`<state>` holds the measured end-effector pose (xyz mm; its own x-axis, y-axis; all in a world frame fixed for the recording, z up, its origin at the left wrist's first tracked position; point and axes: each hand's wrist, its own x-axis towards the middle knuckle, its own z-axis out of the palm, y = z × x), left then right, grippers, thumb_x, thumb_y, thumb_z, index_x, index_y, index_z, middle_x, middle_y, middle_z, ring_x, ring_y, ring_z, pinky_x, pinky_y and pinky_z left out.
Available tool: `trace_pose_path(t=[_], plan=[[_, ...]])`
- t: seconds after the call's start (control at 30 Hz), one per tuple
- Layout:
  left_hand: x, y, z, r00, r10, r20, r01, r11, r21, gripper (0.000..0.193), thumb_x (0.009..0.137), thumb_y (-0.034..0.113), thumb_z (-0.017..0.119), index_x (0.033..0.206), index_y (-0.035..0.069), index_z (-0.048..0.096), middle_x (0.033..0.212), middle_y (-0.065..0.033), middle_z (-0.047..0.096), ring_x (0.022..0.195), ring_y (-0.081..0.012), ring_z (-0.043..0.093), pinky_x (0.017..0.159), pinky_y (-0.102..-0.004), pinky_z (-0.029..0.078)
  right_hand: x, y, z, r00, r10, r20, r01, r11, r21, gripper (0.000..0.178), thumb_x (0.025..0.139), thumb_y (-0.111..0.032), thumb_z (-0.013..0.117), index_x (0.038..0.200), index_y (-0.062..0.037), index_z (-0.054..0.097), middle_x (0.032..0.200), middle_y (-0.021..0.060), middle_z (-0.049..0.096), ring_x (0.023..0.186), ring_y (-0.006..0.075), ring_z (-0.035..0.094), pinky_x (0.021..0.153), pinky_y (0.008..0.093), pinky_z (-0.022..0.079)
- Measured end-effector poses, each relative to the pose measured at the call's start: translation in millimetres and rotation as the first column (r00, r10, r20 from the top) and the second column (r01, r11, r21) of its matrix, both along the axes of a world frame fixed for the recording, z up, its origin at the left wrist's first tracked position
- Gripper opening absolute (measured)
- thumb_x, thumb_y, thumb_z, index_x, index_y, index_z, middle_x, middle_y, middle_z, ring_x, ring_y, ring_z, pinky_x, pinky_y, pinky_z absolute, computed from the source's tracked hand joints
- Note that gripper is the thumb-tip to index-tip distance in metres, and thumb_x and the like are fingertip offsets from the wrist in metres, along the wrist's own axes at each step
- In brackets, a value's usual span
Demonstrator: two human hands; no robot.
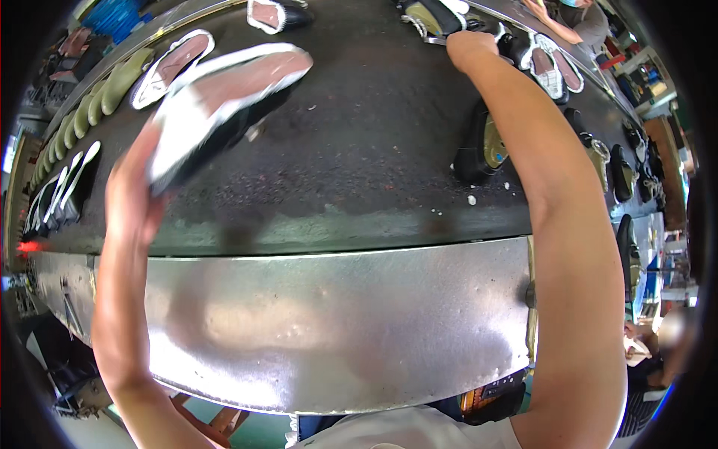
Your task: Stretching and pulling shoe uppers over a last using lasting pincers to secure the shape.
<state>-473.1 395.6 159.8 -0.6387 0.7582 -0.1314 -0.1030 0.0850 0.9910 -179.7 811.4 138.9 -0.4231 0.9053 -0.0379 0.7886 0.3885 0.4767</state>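
My left hand (134, 187) grips one end of an unfinished shoe (247, 82), held sole side up above the dark work surface. Its underside is pinkish brown with a broad white edge, its side is black, and motion smears the near end. Far off to the right, my right hand (473, 49) reaches an upturned shoe with an olive underside (425, 18). The fingers look curled at its near end, though the back of the hand partly hides them. Beneath my right forearm lies a black shoe with an olive insole (493, 146).
Another white-edged shoe (173, 66) lies behind the held one. Olive soles (112, 84) and white-edged black pieces (71, 187) line the left side. More shoes (550, 67) lie at right. A metal ledge (336, 322) runs in front. Across the belt is a person (580, 22).
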Motion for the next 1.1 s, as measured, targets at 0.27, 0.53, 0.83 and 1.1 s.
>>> trace_pose_path(t=[0.27, 0.53, 0.83, 1.1], plan=[[66, -309, 5, 0.753, 0.013, -0.657, -0.286, 0.906, -0.311, 0.052, 0.096, 0.021, 0.065, 0.135, -0.010, 0.050, 0.120, -0.0174, 0.063, 0.113, -0.0224, 0.057, 0.103, -0.0371, 0.042, 4, -70, 64, 0.347, -0.281, -0.895, -0.422, 0.805, -0.416, 0.033, 0.103, -0.033, 0.058, 0.090, -0.0023, 0.063, 0.078, 0.0034, 0.063, 0.065, 0.0109, 0.057, 0.058, 0.0282, 0.045], [152, -275, 27, 0.254, 0.009, -0.967, -0.057, 0.998, -0.006, 0.112, 0.070, 0.014, 0.089, 0.157, -0.001, 0.020, 0.162, -0.0289, 0.021, 0.152, -0.0462, 0.018, 0.122, -0.0527, 0.018, 126, -339, 191, 0.176, -0.434, -0.884, -0.735, 0.539, -0.411, 0.033, 0.103, -0.036, 0.055, 0.107, -0.0047, 0.063, 0.080, 0.0016, 0.065, 0.070, 0.0070, 0.059, 0.059, 0.0225, 0.044], [274, -295, 45, 0.060, 0.034, -0.998, 0.468, 0.882, 0.058, 0.121, 0.047, 0.011, 0.090, 0.152, 0.001, 0.031, 0.137, -0.0298, 0.054, 0.122, -0.0468, 0.057, 0.102, -0.0535, 0.046, 266, -556, 209, 0.567, -0.486, -0.664, -0.777, -0.048, -0.628, 0.029, 0.095, -0.020, 0.068, 0.112, 0.0035, 0.066, 0.091, 0.0077, 0.071, 0.082, 0.0107, 0.064, 0.071, 0.0257, 0.051], [323, -378, 39, 0.472, 0.010, -0.881, 0.207, 0.971, 0.122, 0.123, 0.063, 0.010, 0.092, 0.158, -0.001, 0.015, 0.131, -0.0269, 0.058, 0.121, -0.0366, 0.060, 0.103, -0.0474, 0.047, 363, -590, 142, 0.600, -0.566, -0.565, -0.755, -0.169, -0.633, 0.063, 0.095, -0.027, 0.068, 0.144, 0.0065, 0.047, 0.133, 0.0146, 0.063, 0.115, 0.0208, 0.063, 0.087, 0.0313, 0.052]])
